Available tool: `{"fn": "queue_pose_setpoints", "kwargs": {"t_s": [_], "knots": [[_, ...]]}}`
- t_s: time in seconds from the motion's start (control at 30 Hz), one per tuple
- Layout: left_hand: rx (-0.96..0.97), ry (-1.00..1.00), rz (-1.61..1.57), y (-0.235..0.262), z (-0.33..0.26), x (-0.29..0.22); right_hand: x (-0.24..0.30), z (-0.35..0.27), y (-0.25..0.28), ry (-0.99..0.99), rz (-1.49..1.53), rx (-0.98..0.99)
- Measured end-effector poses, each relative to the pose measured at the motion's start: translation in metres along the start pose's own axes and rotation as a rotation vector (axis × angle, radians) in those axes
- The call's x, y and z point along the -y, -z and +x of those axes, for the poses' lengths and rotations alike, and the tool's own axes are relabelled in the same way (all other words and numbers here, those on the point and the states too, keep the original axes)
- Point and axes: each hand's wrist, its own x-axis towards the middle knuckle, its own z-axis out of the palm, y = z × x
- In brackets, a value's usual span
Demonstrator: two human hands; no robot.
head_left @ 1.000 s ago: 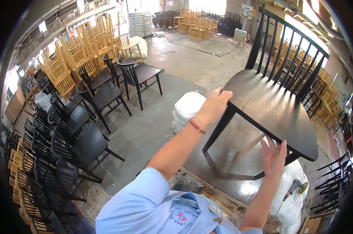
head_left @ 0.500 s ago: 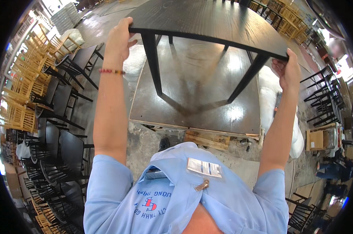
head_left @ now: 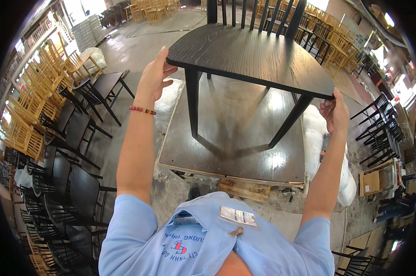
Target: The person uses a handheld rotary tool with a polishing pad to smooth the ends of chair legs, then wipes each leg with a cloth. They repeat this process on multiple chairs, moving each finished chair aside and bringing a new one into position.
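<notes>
A black wooden chair (head_left: pixel 249 53) with a slatted back stands upright on a dark, glossy board (head_left: pixel 235 163). Wood grain shows on its seat, and its two front legs meet their own shadows on the board. At the seat's front left corner is my left hand (head_left: pixel 155 76), closed on the edge, thumb side up and fingers bent below. My right hand (head_left: pixel 336 112) grips the front right corner, its fingers curled beneath the seat. The top of the chair's back is cut off by the picture's edge.
Black chairs (head_left: pixel 84 133) and light wooden chairs (head_left: pixel 28 119) crowd the left side. More black chairs (head_left: pixel 382 119) stand at the right, near an open cardboard box (head_left: pixel 371 181). White wrapped bundles (head_left: pixel 346 188) lie beside the board; planks (head_left: pixel 245 189) show under its near edge.
The view has tilted up, so the chair sits lower in the picture and its slatted back now shows. Both hands remain at the same seat corners.
</notes>
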Motion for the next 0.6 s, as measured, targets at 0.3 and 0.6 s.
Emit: {"fn": "queue_pose_setpoints", "kwargs": {"t_s": [0.3, 0.6], "knots": [[0.015, -0.027, -0.043, 0.004, -0.002, 0.005, -0.003, 0.002, -0.001, 0.018, 0.054, -0.029], [-0.109, -0.084, 0.008, -0.008, -0.001, -0.007, -0.019, -0.001, 0.013, -0.042, 0.082, -0.067]]}}
